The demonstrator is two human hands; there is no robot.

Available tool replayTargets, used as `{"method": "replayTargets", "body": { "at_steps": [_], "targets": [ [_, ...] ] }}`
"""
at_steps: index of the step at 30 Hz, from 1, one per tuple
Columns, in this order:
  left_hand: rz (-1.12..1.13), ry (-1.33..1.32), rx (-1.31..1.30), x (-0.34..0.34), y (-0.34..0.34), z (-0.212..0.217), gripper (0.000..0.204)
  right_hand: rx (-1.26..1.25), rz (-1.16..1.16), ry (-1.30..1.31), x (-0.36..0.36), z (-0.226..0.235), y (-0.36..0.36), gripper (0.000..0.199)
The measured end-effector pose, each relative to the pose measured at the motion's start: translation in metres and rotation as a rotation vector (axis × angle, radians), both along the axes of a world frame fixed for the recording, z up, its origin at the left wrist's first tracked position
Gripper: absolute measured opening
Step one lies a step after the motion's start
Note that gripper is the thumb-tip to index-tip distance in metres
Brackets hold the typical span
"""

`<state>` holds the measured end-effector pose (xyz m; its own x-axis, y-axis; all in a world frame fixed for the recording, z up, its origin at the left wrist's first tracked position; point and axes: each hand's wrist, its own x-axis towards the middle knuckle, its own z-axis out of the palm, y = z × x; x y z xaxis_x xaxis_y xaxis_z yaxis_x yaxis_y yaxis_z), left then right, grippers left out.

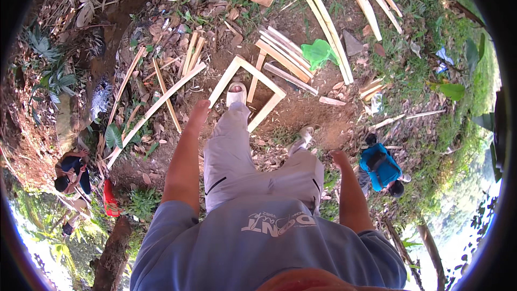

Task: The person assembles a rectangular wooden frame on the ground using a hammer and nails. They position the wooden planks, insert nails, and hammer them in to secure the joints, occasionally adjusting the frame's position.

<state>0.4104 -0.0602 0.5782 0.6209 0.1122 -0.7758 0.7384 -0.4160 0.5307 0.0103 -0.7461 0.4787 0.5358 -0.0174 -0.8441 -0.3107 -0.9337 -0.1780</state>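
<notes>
Wooden slats nailed into a square frame lie on bare brown dirt at twelve o'clock from the person, whose forward foot in a pale shoe rests on the frame's near edge. At eleven o'clock the left hand hangs empty, fingers pressed together and pointing at a long slat on the ground. At three o'clock the right hand hangs empty too, its fingers curled in; how tightly, I cannot tell. More cut slats lie stacked at one o'clock beside a green bag. Two other people crouch nearby: one in blue at three o'clock, another at nine o'clock.
</notes>
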Motion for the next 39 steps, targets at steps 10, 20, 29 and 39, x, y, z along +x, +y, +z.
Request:
{"method": "replayTargets", "body": {
  "at_steps": [10,20,29,39],
  "targets": [
    [-0.395,0.143,0.363,0.004,0.106,-0.065,0.045,0.252,-0.533,-0.13,0.197,-0.104,0.241,0.042],
    [-1.07,-0.168,0.764,0.051,-0.01,-0.226,0.097,0.235,-1.128,-0.08,0.101,-0.273,0.298,0.045],
    [-1.462,-0.699,0.569,0.133,-0.077,-0.294,0.077,0.305,-0.182,0.262,0.112,-0.268,0.412,0.04],
    [-1.622,-1.268,0.003,0.191,-0.216,-0.301,0.059,1.083,-0.288,1.089,0.172,-0.294,0.479,0.073]
  ]
}}
